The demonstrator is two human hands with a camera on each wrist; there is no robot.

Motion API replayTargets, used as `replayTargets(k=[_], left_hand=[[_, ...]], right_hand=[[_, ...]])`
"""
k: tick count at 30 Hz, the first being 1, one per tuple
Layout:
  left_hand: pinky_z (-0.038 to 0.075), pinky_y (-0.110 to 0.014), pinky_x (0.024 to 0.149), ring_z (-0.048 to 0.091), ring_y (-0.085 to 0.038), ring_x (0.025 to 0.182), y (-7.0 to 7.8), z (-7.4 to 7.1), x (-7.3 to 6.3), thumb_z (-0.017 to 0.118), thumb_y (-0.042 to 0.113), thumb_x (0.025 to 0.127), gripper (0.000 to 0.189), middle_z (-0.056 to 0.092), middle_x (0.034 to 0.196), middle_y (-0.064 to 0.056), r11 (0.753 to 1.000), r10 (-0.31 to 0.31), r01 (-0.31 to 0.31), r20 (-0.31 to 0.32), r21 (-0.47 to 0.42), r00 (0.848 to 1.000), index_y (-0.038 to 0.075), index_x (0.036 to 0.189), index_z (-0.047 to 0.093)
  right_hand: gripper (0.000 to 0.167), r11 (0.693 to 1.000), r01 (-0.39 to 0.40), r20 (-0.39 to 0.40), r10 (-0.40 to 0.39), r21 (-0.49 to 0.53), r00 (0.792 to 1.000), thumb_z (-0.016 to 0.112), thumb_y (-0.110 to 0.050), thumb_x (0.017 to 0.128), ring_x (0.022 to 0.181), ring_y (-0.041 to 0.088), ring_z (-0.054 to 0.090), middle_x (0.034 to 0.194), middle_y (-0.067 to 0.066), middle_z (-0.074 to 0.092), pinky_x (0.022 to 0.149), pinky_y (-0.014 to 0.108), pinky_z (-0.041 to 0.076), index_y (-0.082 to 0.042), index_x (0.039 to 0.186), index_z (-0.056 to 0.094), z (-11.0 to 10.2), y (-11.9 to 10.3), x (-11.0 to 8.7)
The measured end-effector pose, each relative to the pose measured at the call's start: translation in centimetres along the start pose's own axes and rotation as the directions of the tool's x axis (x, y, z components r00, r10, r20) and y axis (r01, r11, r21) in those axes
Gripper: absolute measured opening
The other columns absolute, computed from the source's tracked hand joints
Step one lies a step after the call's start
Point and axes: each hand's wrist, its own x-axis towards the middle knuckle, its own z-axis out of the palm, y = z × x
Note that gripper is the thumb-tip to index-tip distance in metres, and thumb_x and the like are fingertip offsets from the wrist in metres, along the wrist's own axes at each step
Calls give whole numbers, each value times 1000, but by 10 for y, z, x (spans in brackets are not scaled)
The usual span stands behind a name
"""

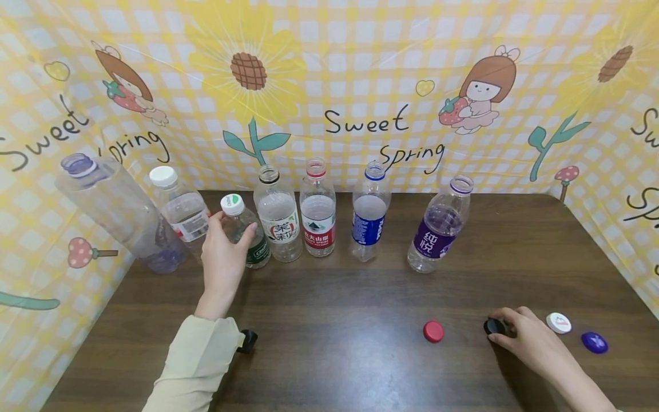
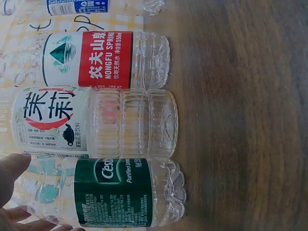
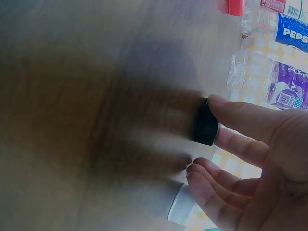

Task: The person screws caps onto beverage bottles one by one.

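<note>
My left hand has its thumb and fingers around the upper part of a clear bottle with a green label and a white cap. The bottle stands upright on the table. With thumb and finger, my right hand pinches a black bottle cap at the tabletop. A white cap lies just beyond the right hand, and a purple cap farther right. To the left of that hand lies a red cap.
Uncapped bottles line the back: jasmine-label, red-label, blue-label and purple-label. At left stand a white-capped bottle and a large uncapped bottle. A patterned yellow cloth hangs behind the wooden table.
</note>
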Motion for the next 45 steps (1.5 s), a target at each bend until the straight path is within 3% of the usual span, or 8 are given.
replayTargets(k=[17, 23, 27, 30, 34, 37, 40, 45], left_hand=[[33, -59, 107, 41, -42, 132, 2, -2, -7, 67, 30, 89, 75, 42, 142, -23, 1000, 17, -17, -15, -15, 1000, 2, 146, 28], [33, -59, 106, 41, -41, 132, 9, -4, -19, 66, 32, 89, 76, 41, 143, -22, 999, 36, -37, -76, -14, 996, 2, 147, 26], [38, -60, 99, 41, -38, 131, 15, -5, -27, 66, 33, 89, 77, 42, 141, -21, 993, 121, -122, -178, 9, 976, 4, 147, 24], [37, -58, 100, 40, -38, 129, 20, -5, -30, 67, 31, 88, 75, 42, 139, -22, 975, 223, -222, -248, 31, 943, 2, 145, 29], [31, -54, 102, 42, -41, 123, 27, -3, -29, 71, 27, 86, 66, 48, 135, -23, 941, 337, -331, -265, 68, 903, -2, 137, 41], [31, -53, 98, 43, -41, 119, 32, -1, -26, 72, 26, 85, 62, 52, 132, -22, 932, 362, -349, -238, 94, 901, -2, 133, 47], [29, -54, 103, 43, -42, 119, 36, 1, -22, 73, 29, 84, 61, 54, 130, -22, 930, 365, -347, -201, 119, 909, -1, 132, 49], [25, -56, 106, 41, -41, 124, 42, 5, -15, 73, 35, 83, 65, 54, 130, -22, 922, 377, -353, -149, 162, 914, -1, 132, 49]], right_hand=[[29, 1000, -4, 9, 4, 10, 1000, 77, -19, 77, 78, 19, 56, 89, 11, 60, 63, 34, 45, -5, 101, 67, -1, -1, 0], [29, 1000, -3, 10, 2, 22, 1000, 77, -19, 77, 79, 22, 60, 89, 12, 62, 64, 36, 48, -4, 100, 67, -2, -1, 0], [31, 1000, 0, 24, -1, 21, 1000, 76, -21, 78, 80, 24, 62, 91, 14, 64, 65, 40, 51, -2, 100, 67, -4, -1, 0], [31, 1000, -5, 25, 4, 18, 1000, 76, -22, 79, 80, 24, 62, 90, 13, 64, 66, 41, 50, -1, 100, 67, -8, -2, 0], [33, 999, -18, 22, 17, 29, 1000, 75, -23, 80, 80, 21, 60, 88, 10, 64, 67, 39, 49, 1, 100, 66, -16, -5, -2], [34, 998, -26, 30, 24, 51, 999, 74, -23, 82, 78, 17, 61, 88, 6, 65, 66, 31, 50, 3, 102, 65, -23, -9, -4], [32, 997, -25, 24, 23, 70, 999, 73, -21, 83, 75, 13, 63, 86, 3, 67, 63, 25, 49, 2, 102, 66, -30, -14, -6], [30, 997, -23, 17, 22, 76, 1000, 72, -22, 84, 79, 20, 66, 88, 3, 67, 70, 40, 54, 0, 104, 65, -41, -24, -9]])
